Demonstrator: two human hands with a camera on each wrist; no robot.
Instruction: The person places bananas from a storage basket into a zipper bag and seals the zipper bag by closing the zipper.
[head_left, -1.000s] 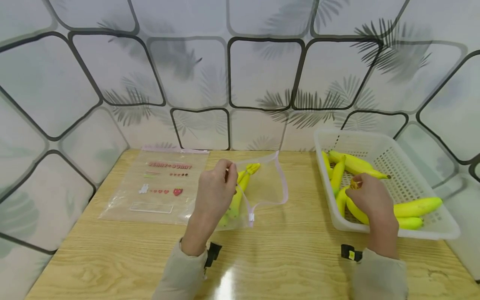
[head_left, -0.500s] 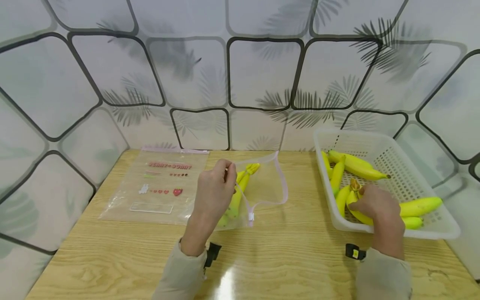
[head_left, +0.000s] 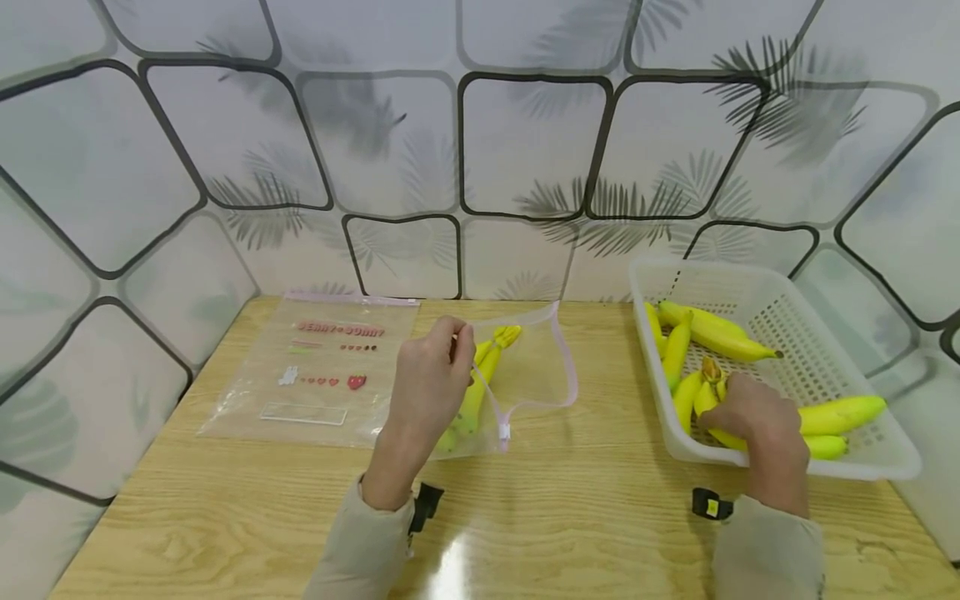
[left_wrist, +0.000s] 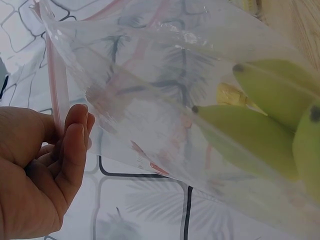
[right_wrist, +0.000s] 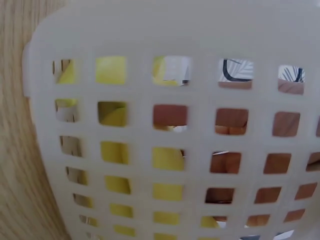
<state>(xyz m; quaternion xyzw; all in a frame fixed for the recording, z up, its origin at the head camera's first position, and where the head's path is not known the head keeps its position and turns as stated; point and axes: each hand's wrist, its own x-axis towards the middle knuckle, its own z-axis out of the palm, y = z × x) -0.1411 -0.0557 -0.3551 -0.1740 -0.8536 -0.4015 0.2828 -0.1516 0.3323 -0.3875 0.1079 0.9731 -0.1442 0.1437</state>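
Observation:
My left hand (head_left: pixel 431 379) pinches the pink zip edge of a clear zip bag (head_left: pixel 536 358), whose mouth gapes to the right. A bunch of bananas (head_left: pixel 480 387) is inside; the left wrist view shows its dark tips (left_wrist: pixel 245 135) through the plastic. Over in the white basket (head_left: pixel 780 283), my right hand (head_left: pixel 757 412) grips another bunch of bananas (head_left: pixel 707 398) from above, thumb on the near side and stem showing beside it. The other fingers are mostly hidden there. Through the basket wall (right_wrist: pixel 140 30), the right wrist view shows bits of banana and hand.
A second clear zip bag (head_left: pixel 315 400) with red lettering lies flat at the left. More bananas (head_left: pixel 712 333) lie at the basket's back left, others (head_left: pixel 843 412) at its right. A patterned wall (head_left: pixel 525 150) stands behind the wooden table (head_left: pixel 585 517).
My right hand has shifted slightly right and down from the bunch's stem onto the bananas' body. My left hand stays at the bag's edge.

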